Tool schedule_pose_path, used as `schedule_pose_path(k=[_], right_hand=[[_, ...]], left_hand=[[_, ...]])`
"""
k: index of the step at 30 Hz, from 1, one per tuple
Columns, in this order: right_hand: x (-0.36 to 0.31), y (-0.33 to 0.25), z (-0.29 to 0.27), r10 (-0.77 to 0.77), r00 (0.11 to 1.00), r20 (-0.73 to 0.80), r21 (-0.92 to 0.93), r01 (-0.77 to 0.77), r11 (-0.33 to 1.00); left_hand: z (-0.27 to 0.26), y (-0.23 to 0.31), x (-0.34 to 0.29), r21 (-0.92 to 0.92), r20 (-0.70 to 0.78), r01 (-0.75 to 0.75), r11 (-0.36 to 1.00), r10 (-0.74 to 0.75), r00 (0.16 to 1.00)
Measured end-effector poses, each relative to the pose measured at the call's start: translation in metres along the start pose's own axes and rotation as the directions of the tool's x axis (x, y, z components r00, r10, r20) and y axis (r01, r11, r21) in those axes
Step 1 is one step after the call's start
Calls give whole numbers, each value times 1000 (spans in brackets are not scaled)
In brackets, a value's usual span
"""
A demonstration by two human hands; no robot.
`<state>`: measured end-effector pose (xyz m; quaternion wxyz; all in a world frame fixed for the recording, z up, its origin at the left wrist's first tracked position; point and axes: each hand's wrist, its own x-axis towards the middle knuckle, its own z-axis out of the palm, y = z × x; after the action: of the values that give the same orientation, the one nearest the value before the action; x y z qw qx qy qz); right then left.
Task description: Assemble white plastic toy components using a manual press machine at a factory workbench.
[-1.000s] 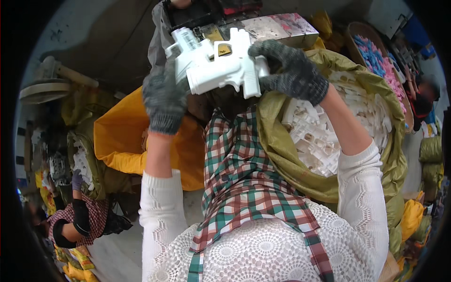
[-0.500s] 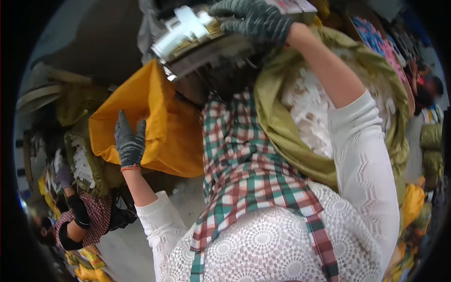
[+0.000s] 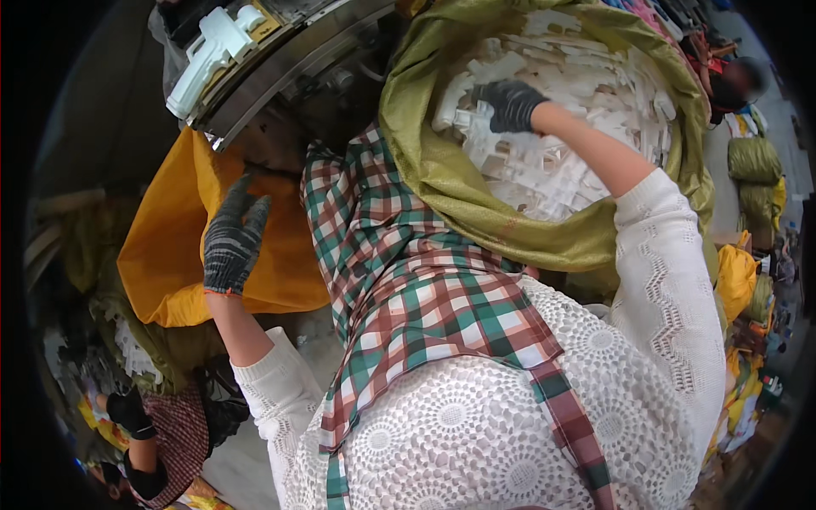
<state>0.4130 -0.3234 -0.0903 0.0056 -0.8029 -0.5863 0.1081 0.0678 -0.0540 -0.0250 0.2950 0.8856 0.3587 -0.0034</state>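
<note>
My left hand (image 3: 234, 242), in a grey striped glove, hangs at the mouth of the orange-yellow sack (image 3: 157, 272). Its fingers are apart and it holds nothing. In a matching glove, my right hand (image 3: 514, 108) reaches into the olive-green sack (image 3: 425, 183) on the right, among many white plastic pieces (image 3: 586, 140). The back of the hand faces up and hides most of its fingers, so I cannot see whether it grips a piece. At the upper left, a white plastic toy gun shape (image 3: 208, 64) lies on a metal machine bed (image 3: 293, 42).
A co-worker's gloved hand (image 3: 130, 414) and checked clothing (image 3: 178, 433) appear at the lower left. Another person (image 3: 739, 81) is at the far right. Tied olive bundles (image 3: 755, 161) and a yellow bag (image 3: 735, 280) lie along the right side.
My right hand has left the machine and moved down right into the olive sack. My left hand stays open by the orange-yellow sack. The view has shifted toward the right.
</note>
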Motion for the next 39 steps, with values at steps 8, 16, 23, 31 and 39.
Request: schedule_pose_path(k=[8, 16, 23, 31, 39], right_hand=[[5, -75, -102, -494, 726, -479, -119, 504, 856], [9, -125, -137, -502, 688, -524, -39, 569, 821], [25, -117, -162, -440, 660, -609, -209, 402, 892], [19, -78, -167, -175, 761, -625, 323, 456, 829], [60, -103, -152, -98, 828, -552, 630, 492, 601]], left_hand=[[51, 76, -5, -609, -153, -474, 635, 493, 857], [40, 97, 1, -203, -413, -616, 761, 504, 759], [19, 103, 23, 352, -621, -548, 759, 627, 470], [-56, 56, 83, 270, -664, -328, 905, 422, 617], [-71, 59, 76, 647, -496, -161, 746, 572, 653]])
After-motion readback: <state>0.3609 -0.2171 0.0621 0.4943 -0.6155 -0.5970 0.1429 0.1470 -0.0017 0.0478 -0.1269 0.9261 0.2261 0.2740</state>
